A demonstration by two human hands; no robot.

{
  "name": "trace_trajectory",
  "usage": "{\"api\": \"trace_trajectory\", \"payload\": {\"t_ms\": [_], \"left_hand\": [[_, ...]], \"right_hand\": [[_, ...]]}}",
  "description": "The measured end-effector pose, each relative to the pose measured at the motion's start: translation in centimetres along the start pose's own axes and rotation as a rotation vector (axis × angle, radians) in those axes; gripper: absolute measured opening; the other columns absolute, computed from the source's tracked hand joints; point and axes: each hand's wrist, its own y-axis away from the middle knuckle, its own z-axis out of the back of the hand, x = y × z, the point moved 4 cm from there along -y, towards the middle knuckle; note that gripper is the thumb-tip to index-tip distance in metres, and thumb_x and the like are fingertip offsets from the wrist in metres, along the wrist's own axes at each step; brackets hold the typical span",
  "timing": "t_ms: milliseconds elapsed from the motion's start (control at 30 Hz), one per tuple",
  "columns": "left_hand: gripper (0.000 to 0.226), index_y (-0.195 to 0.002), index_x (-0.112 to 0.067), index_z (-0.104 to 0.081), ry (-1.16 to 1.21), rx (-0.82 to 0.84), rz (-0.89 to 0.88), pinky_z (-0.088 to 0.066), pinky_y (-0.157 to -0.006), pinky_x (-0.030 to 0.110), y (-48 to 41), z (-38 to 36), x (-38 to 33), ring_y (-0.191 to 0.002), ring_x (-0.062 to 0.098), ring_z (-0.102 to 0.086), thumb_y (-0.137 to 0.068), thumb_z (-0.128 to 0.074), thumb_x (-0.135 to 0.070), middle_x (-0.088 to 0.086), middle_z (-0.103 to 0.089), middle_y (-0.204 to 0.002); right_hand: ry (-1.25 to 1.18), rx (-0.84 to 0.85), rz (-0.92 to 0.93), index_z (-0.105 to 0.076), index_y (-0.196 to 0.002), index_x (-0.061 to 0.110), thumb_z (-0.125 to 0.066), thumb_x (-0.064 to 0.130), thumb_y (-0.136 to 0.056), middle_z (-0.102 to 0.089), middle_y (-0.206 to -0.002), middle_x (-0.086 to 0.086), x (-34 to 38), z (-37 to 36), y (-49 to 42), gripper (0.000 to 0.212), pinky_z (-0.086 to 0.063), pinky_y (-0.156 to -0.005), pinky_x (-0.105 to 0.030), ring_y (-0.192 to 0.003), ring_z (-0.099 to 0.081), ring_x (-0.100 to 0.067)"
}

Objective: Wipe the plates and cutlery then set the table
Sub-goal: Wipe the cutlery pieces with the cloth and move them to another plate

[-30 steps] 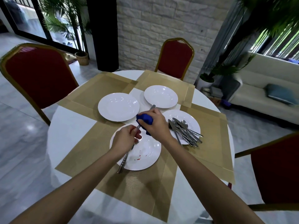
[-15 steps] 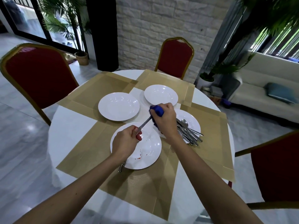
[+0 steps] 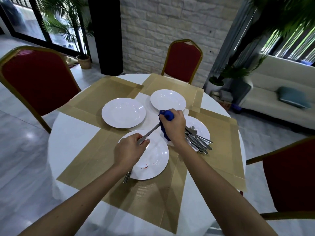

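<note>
Head view: left hand [image 3: 129,150] curls round a utensil [image 3: 150,132] over the near plate [image 3: 153,165]. Right hand [image 3: 173,126] clenches a blue cloth [image 3: 166,115] around the utensil's far end, just beyond that plate. Cutlery pile [image 3: 198,141] lies right of it.

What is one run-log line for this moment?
step: cutlery wipe | left hand: holds silver metal utensil | right hand: grips blue cloth on its far end | pending: red-specked white round plate
</note>
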Motion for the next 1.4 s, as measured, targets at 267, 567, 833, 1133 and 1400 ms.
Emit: {"api": "trace_trajectory", "payload": {"t_ms": [267, 567, 833, 1133, 1400], "left_hand": [[0.035, -0.085, -0.029, -0.062, -0.093, 0.096, -0.098, -0.045, -0.061, 0.025, -0.7, -1.0, 0.3, -0.069, 0.007, -0.063, -0.1, -0.034, -0.043, -0.016, -0.071, -0.075], [0.037, -0.073, -0.027, -0.064, 0.081, 0.358, -0.117, -0.049, -0.067, 0.029, -1.3, -1.4, 0.6, -0.057, 0.005, -0.062, -0.098, -0.04, -0.04, -0.017, -0.069, -0.065], [0.036, -0.13, -0.018, -0.048, 0.051, 0.111, -0.094, -0.047, -0.09, 0.039, -3.9, -1.3, 2.7, -0.111, 0.026, -0.058, -0.096, -0.05, -0.029, 0.0, -0.06, -0.127], [0.037, -0.128, -0.026, -0.052, -0.428, 0.334, -0.033, -0.048, -0.086, 0.035, -1.7, -5.5, 8.8, -0.11, 0.027, -0.059, -0.094, -0.046, -0.038, 0.0, -0.064, -0.121], [0.028, -0.12, -0.018, -0.057, -0.567, 0.343, -0.085, -0.05, -0.083, 0.036, -1.0, -6.0, 9.3, -0.103, 0.026, -0.061, -0.095, -0.045, -0.025, 0.005, -0.063, -0.111]], "right_hand": [[0.083, 0.163, 0.241, -0.07, -0.099, 0.02, -0.075, 0.03, -0.08, -0.036, -0.132, 0.005, 0.3, -1.1, 2.6, 0.021, -0.042, -0.074, -0.008, -0.09, -0.048, 0.003], [-0.114, 0.329, -0.106, -0.065, -0.089, 0.033, -0.073, 0.026, -0.083, -0.069, -0.087, 0.008, -1.7, 2.4, 0.2, 0.012, -0.052, -0.073, -0.027, -0.077, -0.063, -0.005], [-0.387, -0.204, -0.718, -0.06, -0.09, 0.016, -0.078, 0.023, -0.076, -0.066, -0.097, -0.006, -9.6, 7.5, 1.0, 0.024, -0.056, -0.072, -0.033, -0.083, -0.063, -0.023], [-0.652, -0.641, -1.068, -0.056, -0.083, 0.007, -0.057, 0.004, -0.091, -0.061, -0.084, -0.001, -13.6, 9.5, 5.8, 0.009, -0.046, -0.04, -0.024, -0.061, -0.059, -0.02], [-0.585, -0.558, -1.143, -0.055, -0.118, 0.008, -0.073, 0.02, -0.083, -0.054, -0.105, -0.004, -14.4, 7.8, 5.8, 0.041, -0.046, -0.079, -0.031, -0.092, -0.051, -0.021]]}}
